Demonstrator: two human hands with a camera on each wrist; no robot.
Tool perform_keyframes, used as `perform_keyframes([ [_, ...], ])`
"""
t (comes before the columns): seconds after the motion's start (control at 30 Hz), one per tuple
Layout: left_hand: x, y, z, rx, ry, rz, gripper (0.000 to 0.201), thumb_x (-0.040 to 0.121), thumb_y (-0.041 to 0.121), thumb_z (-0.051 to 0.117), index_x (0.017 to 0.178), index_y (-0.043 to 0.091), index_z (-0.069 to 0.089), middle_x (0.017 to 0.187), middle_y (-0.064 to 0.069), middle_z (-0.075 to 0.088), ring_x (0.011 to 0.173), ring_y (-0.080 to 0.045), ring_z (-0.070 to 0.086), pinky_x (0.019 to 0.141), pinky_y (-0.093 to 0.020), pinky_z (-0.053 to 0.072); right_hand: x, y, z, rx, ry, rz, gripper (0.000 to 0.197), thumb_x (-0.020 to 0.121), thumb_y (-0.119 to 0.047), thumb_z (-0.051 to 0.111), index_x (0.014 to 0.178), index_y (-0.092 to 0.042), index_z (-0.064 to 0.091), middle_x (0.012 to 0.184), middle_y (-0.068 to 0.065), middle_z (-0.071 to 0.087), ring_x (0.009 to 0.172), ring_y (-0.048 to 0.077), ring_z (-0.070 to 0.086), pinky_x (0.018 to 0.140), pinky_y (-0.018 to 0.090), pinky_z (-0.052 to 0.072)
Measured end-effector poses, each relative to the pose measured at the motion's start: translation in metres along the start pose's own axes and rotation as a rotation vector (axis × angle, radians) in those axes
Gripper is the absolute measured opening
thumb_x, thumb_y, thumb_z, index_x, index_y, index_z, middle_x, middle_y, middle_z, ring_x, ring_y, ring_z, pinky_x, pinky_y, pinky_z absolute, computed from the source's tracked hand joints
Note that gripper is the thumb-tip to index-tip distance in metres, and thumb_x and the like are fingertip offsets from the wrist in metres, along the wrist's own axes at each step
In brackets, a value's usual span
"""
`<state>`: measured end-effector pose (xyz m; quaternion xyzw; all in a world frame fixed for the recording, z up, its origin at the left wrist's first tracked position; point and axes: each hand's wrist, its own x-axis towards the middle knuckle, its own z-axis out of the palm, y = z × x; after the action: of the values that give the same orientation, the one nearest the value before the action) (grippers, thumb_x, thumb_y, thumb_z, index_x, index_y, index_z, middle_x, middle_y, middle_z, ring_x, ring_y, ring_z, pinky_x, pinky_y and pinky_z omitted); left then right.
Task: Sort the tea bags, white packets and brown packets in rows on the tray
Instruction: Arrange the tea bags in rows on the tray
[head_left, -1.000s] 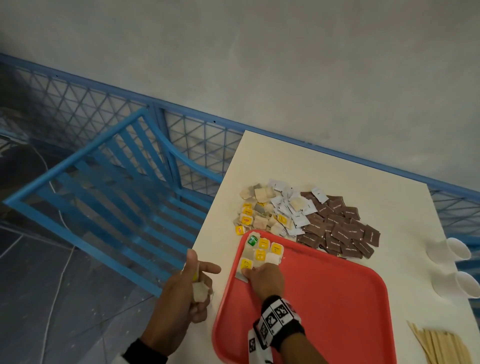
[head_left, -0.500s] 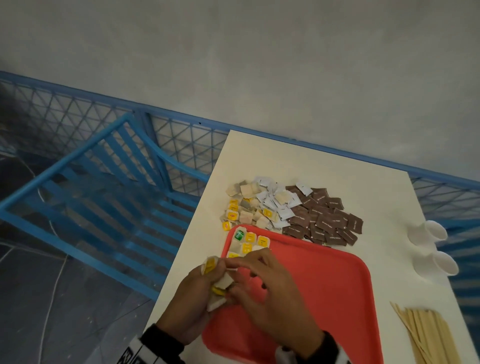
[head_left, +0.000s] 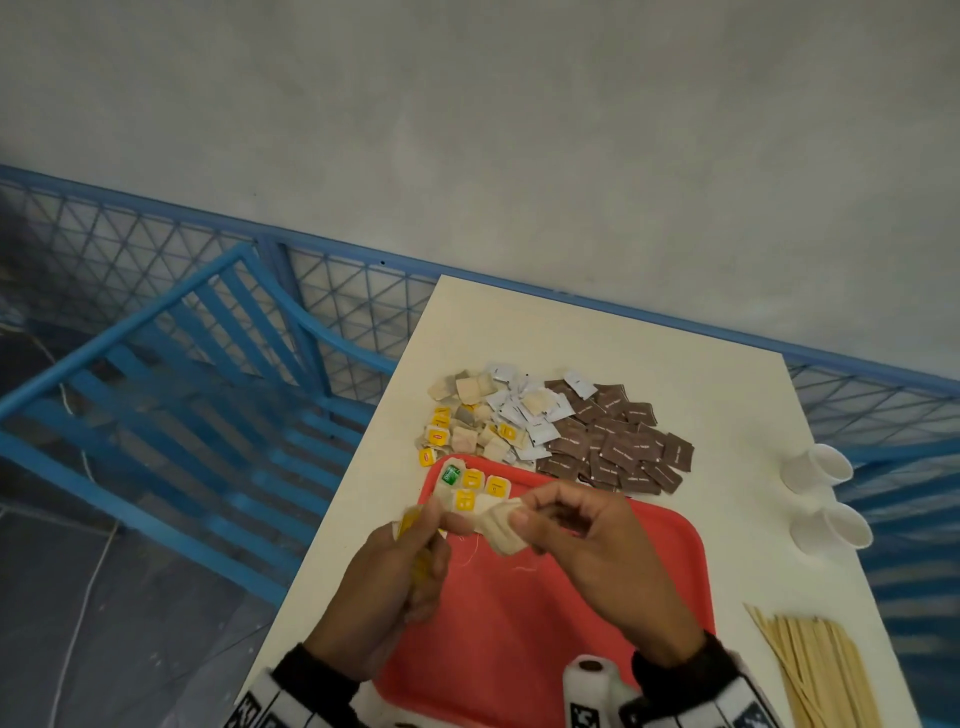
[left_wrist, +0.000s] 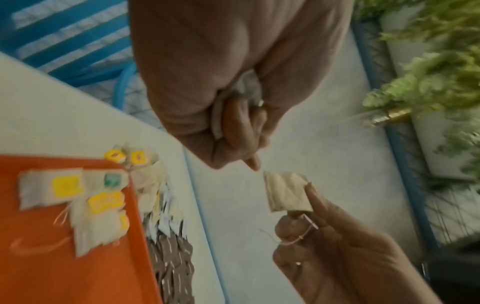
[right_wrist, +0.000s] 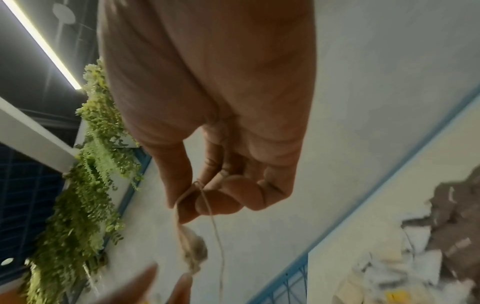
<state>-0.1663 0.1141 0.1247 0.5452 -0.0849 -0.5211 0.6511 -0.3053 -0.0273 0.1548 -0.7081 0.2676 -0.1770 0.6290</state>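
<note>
My right hand (head_left: 524, 514) pinches a beige tea bag (head_left: 501, 527) by thumb and fingers above the red tray (head_left: 545, 649), its string trailing loose. The same tea bag (left_wrist: 285, 191) shows in the left wrist view and hangs blurred (right_wrist: 193, 250) in the right wrist view. My left hand (head_left: 426, 525) grips a small bunch of yellow-tagged tea bags (head_left: 410, 522) at the tray's left edge. Several tea bags (head_left: 470, 488) lie in the tray's far-left corner. Behind the tray are heaps of tea bags (head_left: 462, 421), white packets (head_left: 524, 410) and brown packets (head_left: 618, 447).
Two white paper cups (head_left: 818, 467) (head_left: 831, 527) lie on their sides at the table's right edge. A bundle of wooden stirrers (head_left: 821, 670) lies at the near right. A blue chair (head_left: 156, 389) and blue mesh fence stand left of the table.
My right hand left the tea bags on the tray, met the left hand, and now has drawn one tea bag out of the left hand's bunch. The left hand moved in over the tray's edge.
</note>
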Motion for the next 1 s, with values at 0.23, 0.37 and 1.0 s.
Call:
perform_keyframes([
  [0.23,-0.002,0.013,0.021,0.650,-0.184,0.440,0.011,0.086,0.039,0.076,0.082,0.029,0.074,0.061,0.011,0.055,0.059,-0.003,0.042,0.059,-0.017,0.034,-0.004,-0.020,-0.018,-0.322,-0.115,-0.139,0.003,0.086,-0.025,0.075,0.086,-0.022,0.077,0.074,-0.003,0.072,0.066,0.020,0.060,0.060,0.017,0.043],
  [0.37,-0.002,0.009,0.020,0.644,-0.220,0.441,0.017,0.088,0.033,0.075,0.072,0.035,0.069,0.061,-0.004,0.044,0.060,-0.010,0.037,0.060,-0.025,0.032,-0.005,-0.019,-0.023,-0.250,-0.013,-0.163,0.003,0.084,-0.022,0.076,0.085,-0.020,0.078,0.072,0.001,0.069,0.061,0.007,0.053,0.060,0.012,0.039],
  [1.0,-0.007,-0.021,-0.002,0.448,0.085,0.200,0.014,0.087,0.021,0.072,0.073,0.022,0.075,0.051,0.009,0.056,0.045,0.000,0.048,0.047,-0.016,0.039,-0.018,0.046,0.027,0.033,0.002,0.098,0.013,0.082,-0.009,0.077,0.075,-0.020,0.074,0.062,-0.007,0.067,0.058,0.002,0.054,0.058,0.014,0.042],
])
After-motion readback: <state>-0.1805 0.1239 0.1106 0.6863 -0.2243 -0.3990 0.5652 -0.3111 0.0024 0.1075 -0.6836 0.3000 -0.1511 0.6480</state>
